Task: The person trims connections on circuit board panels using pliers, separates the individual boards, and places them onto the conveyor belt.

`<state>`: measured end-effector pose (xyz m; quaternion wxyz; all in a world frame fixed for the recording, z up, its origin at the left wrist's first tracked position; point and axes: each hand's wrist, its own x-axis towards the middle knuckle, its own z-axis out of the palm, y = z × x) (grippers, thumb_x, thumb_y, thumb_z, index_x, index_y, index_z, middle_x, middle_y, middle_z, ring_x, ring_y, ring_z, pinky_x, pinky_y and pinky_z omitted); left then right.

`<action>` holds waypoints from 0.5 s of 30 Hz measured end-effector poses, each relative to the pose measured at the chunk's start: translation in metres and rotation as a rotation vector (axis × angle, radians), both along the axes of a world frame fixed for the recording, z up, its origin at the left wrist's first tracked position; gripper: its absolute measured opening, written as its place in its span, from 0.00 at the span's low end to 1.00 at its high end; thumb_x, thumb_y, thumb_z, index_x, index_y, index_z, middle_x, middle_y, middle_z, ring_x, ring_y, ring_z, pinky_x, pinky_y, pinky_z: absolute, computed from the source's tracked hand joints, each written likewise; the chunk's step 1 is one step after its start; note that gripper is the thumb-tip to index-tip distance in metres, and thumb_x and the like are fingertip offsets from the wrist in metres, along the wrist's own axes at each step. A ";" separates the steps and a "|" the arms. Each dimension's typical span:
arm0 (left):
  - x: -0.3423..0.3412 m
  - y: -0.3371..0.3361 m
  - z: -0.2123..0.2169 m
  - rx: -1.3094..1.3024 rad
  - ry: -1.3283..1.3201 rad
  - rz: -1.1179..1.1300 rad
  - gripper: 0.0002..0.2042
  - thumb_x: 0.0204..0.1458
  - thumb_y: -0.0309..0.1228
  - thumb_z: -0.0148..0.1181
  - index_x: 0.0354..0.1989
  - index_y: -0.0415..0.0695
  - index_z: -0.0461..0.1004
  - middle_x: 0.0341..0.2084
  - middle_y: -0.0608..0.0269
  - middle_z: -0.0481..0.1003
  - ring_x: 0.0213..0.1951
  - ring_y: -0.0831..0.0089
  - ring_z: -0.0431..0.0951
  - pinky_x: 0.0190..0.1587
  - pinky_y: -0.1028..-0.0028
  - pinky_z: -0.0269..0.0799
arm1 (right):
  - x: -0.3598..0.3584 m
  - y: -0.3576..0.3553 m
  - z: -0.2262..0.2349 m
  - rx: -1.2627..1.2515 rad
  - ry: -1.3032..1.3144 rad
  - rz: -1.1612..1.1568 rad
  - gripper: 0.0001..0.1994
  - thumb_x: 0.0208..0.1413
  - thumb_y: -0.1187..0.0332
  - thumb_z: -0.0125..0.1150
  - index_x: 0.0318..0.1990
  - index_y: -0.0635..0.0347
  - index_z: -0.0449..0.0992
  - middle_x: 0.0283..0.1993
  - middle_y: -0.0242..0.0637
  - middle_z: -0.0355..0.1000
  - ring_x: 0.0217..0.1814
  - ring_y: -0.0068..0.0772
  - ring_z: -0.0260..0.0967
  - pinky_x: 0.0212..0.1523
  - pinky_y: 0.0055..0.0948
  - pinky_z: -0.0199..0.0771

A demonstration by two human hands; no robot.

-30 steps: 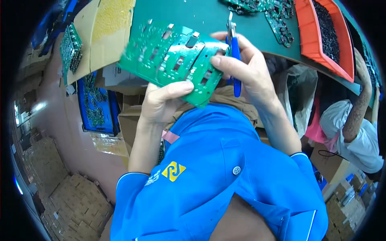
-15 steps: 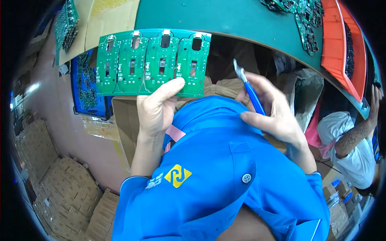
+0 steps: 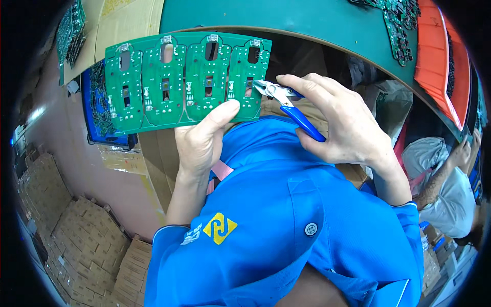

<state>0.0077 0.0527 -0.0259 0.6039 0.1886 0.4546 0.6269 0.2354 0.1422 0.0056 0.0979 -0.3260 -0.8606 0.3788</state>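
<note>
Presently, the left hand [image 3: 202, 140] is gripping a wide green circuit board panel of four joined sections [image 3: 202, 77] by its lower edge; its thumb is pressing on the front face, while its fingers are passing behind and out of sight; the panel is facing the wearer, suspended just off the near edge of a dark-green worktable [image 3: 307, 20]. The right hand [image 3: 353, 120] is holding a pair of blue-handled metal side cutters [image 3: 280, 96] – handles spread, thumb and forefinger well apart; the cutter tips are pointing at the slot in the rightmost section – whether they are touching it cannot be told. Further right, dark-green circuit boards [image 3: 398, 30] are lying on the worktable, beside an orange-red plastic bin [image 3: 434, 71].
</note>
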 end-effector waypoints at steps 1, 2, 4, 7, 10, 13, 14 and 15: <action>0.001 0.000 0.000 -0.002 -0.002 -0.001 0.18 0.53 0.12 0.57 0.54 0.33 0.71 0.47 0.48 0.77 0.47 0.61 0.81 0.50 0.63 0.81 | 0.000 0.001 0.000 -0.014 -0.017 0.025 0.38 0.39 0.71 0.66 0.64 0.57 0.66 0.46 0.47 0.71 0.48 0.52 0.72 0.49 0.42 0.76; 0.001 0.000 0.001 0.016 0.012 0.000 0.18 0.53 0.12 0.58 0.54 0.33 0.72 0.47 0.49 0.77 0.46 0.62 0.82 0.49 0.64 0.81 | 0.000 0.002 0.000 -0.015 -0.019 0.024 0.38 0.39 0.71 0.66 0.64 0.57 0.66 0.46 0.47 0.71 0.48 0.52 0.72 0.49 0.42 0.76; 0.002 -0.001 0.001 0.034 0.025 0.001 0.18 0.53 0.13 0.59 0.54 0.34 0.72 0.46 0.49 0.78 0.46 0.64 0.82 0.49 0.66 0.81 | -0.001 0.002 -0.001 0.031 -0.019 0.032 0.37 0.39 0.71 0.66 0.64 0.57 0.66 0.46 0.47 0.71 0.49 0.51 0.72 0.49 0.41 0.77; 0.002 -0.002 0.002 0.002 0.095 0.010 0.17 0.53 0.13 0.60 0.52 0.34 0.74 0.45 0.52 0.79 0.44 0.67 0.82 0.47 0.69 0.81 | -0.002 0.002 0.000 0.038 -0.013 0.030 0.37 0.39 0.71 0.65 0.64 0.57 0.66 0.46 0.47 0.71 0.49 0.51 0.72 0.49 0.42 0.77; -0.004 -0.005 -0.003 0.030 0.220 -0.074 0.22 0.53 0.11 0.57 0.57 0.37 0.70 0.48 0.53 0.77 0.48 0.65 0.80 0.52 0.64 0.78 | -0.001 0.002 0.001 0.039 -0.038 0.033 0.37 0.39 0.71 0.65 0.64 0.57 0.67 0.47 0.46 0.71 0.50 0.51 0.72 0.50 0.42 0.77; -0.007 -0.006 -0.004 0.027 0.281 -0.097 0.21 0.53 0.11 0.58 0.57 0.37 0.71 0.48 0.52 0.77 0.47 0.64 0.80 0.52 0.65 0.79 | -0.002 0.005 0.006 0.043 -0.048 0.073 0.34 0.39 0.71 0.66 0.60 0.64 0.69 0.46 0.45 0.72 0.50 0.49 0.73 0.50 0.41 0.77; -0.007 -0.005 -0.002 0.029 0.287 -0.111 0.21 0.53 0.11 0.58 0.56 0.37 0.71 0.48 0.52 0.77 0.46 0.65 0.81 0.51 0.65 0.79 | -0.002 0.006 0.006 0.043 -0.048 0.071 0.34 0.39 0.71 0.66 0.60 0.64 0.69 0.46 0.45 0.72 0.50 0.49 0.73 0.50 0.41 0.77; -0.008 -0.004 -0.002 0.029 0.294 -0.125 0.21 0.52 0.12 0.59 0.56 0.36 0.72 0.47 0.51 0.78 0.45 0.65 0.81 0.51 0.65 0.79 | 0.000 0.007 0.005 0.062 -0.045 0.092 0.33 0.39 0.71 0.66 0.60 0.64 0.69 0.45 0.45 0.72 0.50 0.49 0.73 0.50 0.41 0.77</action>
